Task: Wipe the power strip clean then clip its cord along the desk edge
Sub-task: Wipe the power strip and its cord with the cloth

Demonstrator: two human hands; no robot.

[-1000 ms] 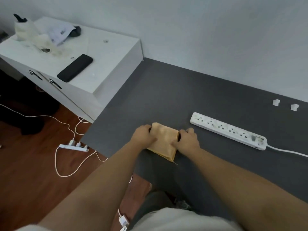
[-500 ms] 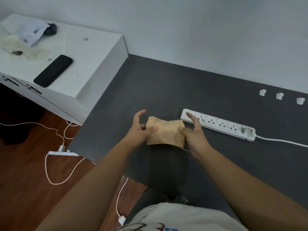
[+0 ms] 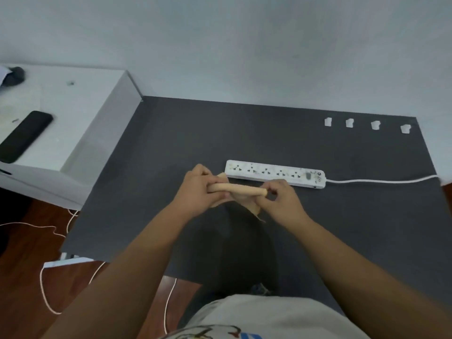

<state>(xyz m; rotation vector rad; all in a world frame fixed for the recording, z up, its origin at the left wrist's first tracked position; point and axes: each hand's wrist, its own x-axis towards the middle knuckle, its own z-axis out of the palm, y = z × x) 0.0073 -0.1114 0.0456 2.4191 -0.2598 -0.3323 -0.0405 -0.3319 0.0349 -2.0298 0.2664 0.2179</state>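
My left hand (image 3: 199, 185) is curled shut around the left end of the tan cloth (image 3: 238, 189), fingers wrapped over it and thumb underneath as far as I can tell. The cloth is folded into a long narrow band that runs left to right between my two hands, with a loose flap hanging below its middle. I hold it up off the dark tabletop (image 3: 171, 148), not resting on it.

My right hand (image 3: 278, 198) pinches the right end of that band between thumb and fingertips, the other fingers loosely bent, so both hands are taken up by the same cloth and neither is free.

Just beyond my hands, towards the wall, lies the power strip (image 3: 275, 172). It lies flat, sockets up, its long axis left to right, almost parallel to the cloth band. Its left end sits just past my left knuckles; its switch end is to the right of my right hand. My right hand is the nearer one to most of its length. I touch it with nothing yet, so I judge the wiping has not begun; the move ahead is forward and down onto its top face.

From the switch end the white cord (image 3: 381, 180) runs right to the tabletop's edge. Four small white clips (image 3: 374, 125) stand in a row near the far edge, well apart from the strip.
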